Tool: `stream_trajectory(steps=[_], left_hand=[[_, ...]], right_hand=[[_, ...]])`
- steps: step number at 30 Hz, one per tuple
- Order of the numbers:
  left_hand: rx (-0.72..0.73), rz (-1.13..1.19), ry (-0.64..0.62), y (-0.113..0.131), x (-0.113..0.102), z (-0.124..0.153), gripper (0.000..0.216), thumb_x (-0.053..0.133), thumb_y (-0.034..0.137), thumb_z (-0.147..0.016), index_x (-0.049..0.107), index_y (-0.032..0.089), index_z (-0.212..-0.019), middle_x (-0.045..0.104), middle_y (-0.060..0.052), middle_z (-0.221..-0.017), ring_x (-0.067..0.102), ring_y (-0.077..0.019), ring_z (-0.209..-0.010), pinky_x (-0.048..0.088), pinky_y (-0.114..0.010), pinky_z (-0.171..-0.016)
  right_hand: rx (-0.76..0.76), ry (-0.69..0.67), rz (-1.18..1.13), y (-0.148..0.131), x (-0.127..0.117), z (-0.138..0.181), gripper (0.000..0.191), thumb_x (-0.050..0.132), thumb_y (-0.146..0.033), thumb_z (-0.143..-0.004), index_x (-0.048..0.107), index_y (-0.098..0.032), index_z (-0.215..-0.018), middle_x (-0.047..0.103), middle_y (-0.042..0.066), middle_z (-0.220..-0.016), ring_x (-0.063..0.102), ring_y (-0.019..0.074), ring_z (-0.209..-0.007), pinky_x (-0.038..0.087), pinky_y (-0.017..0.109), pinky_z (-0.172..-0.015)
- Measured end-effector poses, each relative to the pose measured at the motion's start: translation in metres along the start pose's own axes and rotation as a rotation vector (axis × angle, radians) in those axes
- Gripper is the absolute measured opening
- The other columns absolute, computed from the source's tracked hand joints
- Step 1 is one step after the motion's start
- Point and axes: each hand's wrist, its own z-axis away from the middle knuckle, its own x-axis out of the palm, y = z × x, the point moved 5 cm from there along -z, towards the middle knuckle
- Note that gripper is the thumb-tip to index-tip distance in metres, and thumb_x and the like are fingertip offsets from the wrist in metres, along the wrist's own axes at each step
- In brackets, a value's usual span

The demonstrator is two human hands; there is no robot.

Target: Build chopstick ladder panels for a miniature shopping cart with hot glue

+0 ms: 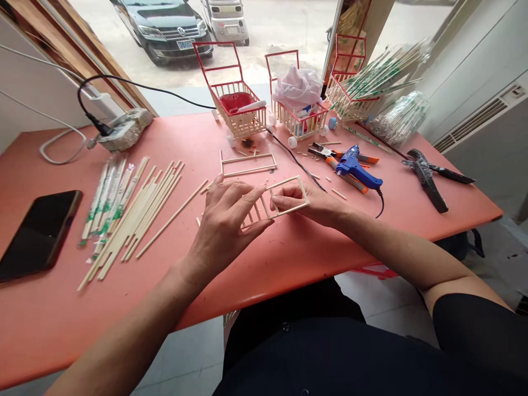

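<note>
Above the middle of the table my hands hold a small frame of thin wooden sticks (293, 208), with a rectangular open end and several slats. My left hand (231, 212) is closed around its slatted left part, thumb below and fingers above. My right hand (303, 201) grips it from behind, its thumb and fingertips inside the rectangle. A flat stick frame (249, 165) lies on the table just beyond my hands. A single stick (172, 219) lies to the left of my left hand.
Left are loose sticks (136, 220), wrapped chopsticks (108, 198), a phone (39, 234) and a power strip (126, 129). Miniature stick carts (247, 124) stand at the back. Right are a blue glue gun (357, 169), orange-handled pliers (348, 176) and a black cutter (427, 176).
</note>
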Motion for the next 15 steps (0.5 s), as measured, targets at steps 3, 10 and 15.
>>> stream_trajectory(steps=[3,10,15], left_hand=[[-0.009,0.006,-0.011,-0.0004,0.0001,0.0,0.038,0.077,0.036,-0.108,0.076,0.024,-0.145,0.083,-0.01,-0.125,0.078,-0.032,-0.123,0.05,-0.06,-0.134],[-0.014,0.021,-0.021,-0.0012,0.0011,0.0013,0.038,0.08,0.037,-0.107,0.078,0.024,-0.142,0.083,-0.01,-0.125,0.078,-0.0323,-0.123,0.046,-0.063,-0.138],[0.009,0.064,-0.045,-0.0029,-0.0039,-0.0011,0.039,0.081,0.04,-0.107,0.077,0.023,-0.142,0.084,-0.012,-0.128,0.077,-0.0343,-0.129,0.046,-0.062,-0.136]], right_hand=[[-0.049,-0.025,-0.007,-0.002,0.0012,-0.0015,0.051,0.089,-0.064,-0.09,0.074,-0.016,-0.081,0.055,-0.004,-0.075,0.043,0.0137,-0.075,0.031,0.031,-0.074],[-0.095,-0.06,-0.018,0.0012,-0.0002,-0.0024,0.048,0.089,-0.059,-0.094,0.072,-0.017,-0.081,0.057,-0.003,-0.077,0.046,0.0141,-0.076,0.033,0.031,-0.075],[-0.117,-0.09,-0.035,-0.0014,0.002,-0.0032,0.051,0.089,-0.061,-0.094,0.067,-0.017,-0.079,0.056,-0.003,-0.078,0.046,0.014,-0.077,0.035,0.031,-0.077]])
